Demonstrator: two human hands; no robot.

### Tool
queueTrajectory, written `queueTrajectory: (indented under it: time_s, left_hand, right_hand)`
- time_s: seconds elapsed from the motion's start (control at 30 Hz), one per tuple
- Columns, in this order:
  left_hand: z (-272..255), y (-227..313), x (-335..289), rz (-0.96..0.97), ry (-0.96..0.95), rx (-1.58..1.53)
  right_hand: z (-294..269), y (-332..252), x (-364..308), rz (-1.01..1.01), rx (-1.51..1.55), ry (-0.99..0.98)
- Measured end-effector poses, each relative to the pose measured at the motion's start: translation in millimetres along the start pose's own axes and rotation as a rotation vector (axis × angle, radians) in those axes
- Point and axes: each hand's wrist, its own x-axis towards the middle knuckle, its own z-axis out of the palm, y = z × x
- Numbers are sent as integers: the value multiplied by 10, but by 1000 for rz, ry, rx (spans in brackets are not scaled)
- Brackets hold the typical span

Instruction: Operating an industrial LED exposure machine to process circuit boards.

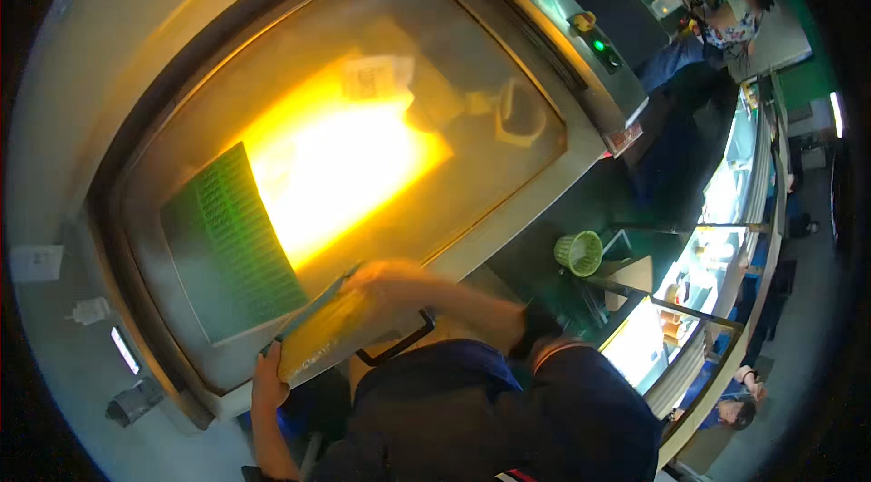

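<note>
My left hand [269, 377] grips the lower left end of a flat, thin panel [328, 329] with a yellowish sheen. On the panel's far edge lies my right hand [386, 278], its fingers blurred but closed over that edge. The panel is tilted at the near edge of a framed glass surface [454, 210], close to my body. Another panel, dark green with rows of a fine pattern [231, 241], rests on the left of the glass. Beside it a bright yellow-white glow hides part of the surface.
A black handle [399, 341] juts from the front near my waist. A control box with a green light [600, 46] sits at the far right corner. To the right are a green basket [579, 253], lit worktables [635, 346] and other people [726, 24].
</note>
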Motion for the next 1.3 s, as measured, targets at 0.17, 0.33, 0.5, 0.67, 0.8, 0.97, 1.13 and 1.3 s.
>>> queueTrajectory:
  time_s: [0.17,0.33,0.5,0.67,0.8,0.97,1.13,1.3]
  left_hand:
    - [103,736,286,-254,-21,-349]
    - [-187,1496,676,-210,-35,-349]
    - [-191,1496,685,-230,-30,-363]
    - [-258,1621,644,-220,2,-331]
    - [-33,1363,504,-48,119,-301]
    - [-90,714,88,-127,-51,-59]
    - [-340,-609,-199,-198,-246,58]
    - [-585,-2431,511,-128,-11,303]
  right_hand:
    - [-2695,832,-1066,747,-645,923]
    - [-4135,2229,-2810,1142,-732,1063]
    - [-4193,2004,-2646,1160,-760,1088]
    - [-4462,1931,-2591,1241,-784,870]
    - [-4101,1550,-1521,1328,-958,618]
    - [-1253,511,-397,-28,-405,29]
    - [964,-397,327,-280,-606,-213]
    - [1488,-599,2002,-284,-891,202]
